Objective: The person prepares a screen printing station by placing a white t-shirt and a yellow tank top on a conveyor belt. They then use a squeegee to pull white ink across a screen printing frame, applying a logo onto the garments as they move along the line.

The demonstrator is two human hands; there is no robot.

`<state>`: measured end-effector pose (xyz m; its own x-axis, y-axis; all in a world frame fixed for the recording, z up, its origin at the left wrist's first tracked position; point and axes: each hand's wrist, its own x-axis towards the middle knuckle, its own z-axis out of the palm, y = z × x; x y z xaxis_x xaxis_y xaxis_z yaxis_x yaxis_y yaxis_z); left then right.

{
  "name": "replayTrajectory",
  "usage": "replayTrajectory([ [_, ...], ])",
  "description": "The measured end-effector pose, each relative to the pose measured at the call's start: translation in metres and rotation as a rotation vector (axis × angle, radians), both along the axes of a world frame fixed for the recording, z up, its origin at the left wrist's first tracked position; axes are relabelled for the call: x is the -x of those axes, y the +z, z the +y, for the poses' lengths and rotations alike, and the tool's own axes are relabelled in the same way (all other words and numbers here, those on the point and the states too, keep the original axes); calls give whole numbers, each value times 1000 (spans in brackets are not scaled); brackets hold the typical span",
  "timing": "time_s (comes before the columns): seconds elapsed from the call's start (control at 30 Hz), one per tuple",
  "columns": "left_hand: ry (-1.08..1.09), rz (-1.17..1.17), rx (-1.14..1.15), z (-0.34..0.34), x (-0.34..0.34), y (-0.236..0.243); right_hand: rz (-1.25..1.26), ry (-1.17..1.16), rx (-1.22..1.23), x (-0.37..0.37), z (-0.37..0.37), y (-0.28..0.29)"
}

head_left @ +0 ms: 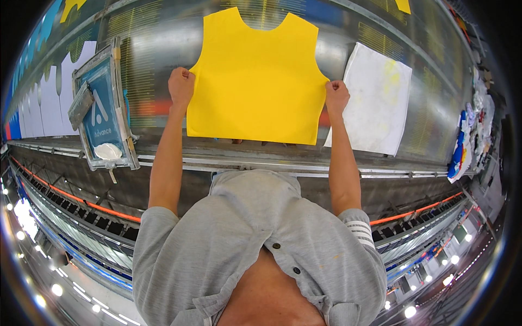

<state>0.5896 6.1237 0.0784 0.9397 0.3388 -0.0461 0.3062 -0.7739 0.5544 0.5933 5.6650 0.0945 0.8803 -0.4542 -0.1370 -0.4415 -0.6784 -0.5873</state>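
Holding the yellow vest-shaped cloth piece (255, 81) at both side edges, the left hand (181, 86) and the right hand (336, 95) each close their grip on it. The cloth lies flat on the shiny metal surface (157, 43), in the middle. At the left stands a blue printing screen (102, 111) in a grey frame, with a white sign on it and a squeegee (81, 104) lying across. At the right lies a white stained cloth (375, 106).

the yellow cloth panel (255, 81) looks matt and smooth; the table (163, 49) is shiny metal; the white sheet (375, 103) seems stained cloth.
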Motion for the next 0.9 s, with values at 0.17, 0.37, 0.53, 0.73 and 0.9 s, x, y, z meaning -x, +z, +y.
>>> replayTrajectory([
  [0.17, 46, 11, -72, -6, -1, -1, 35, -26, 57, -2, 3, -9],
  [0.37, -27, 133, -124, -10, -10, -2, 5, 0, 9, 1, 4, -3],
  [0.53, -6, 27, -144, -5, -6, 5, 0, 59, 177, 6, 22, 10],
  [0.73, -688, 3, -382, -92, 52, 22, -68, 874, 422, 71, 87, -4],
  [0.9, -959, 92, -198, -151, 81, 5, 12, 949, 392, 61, 100, -11],
])
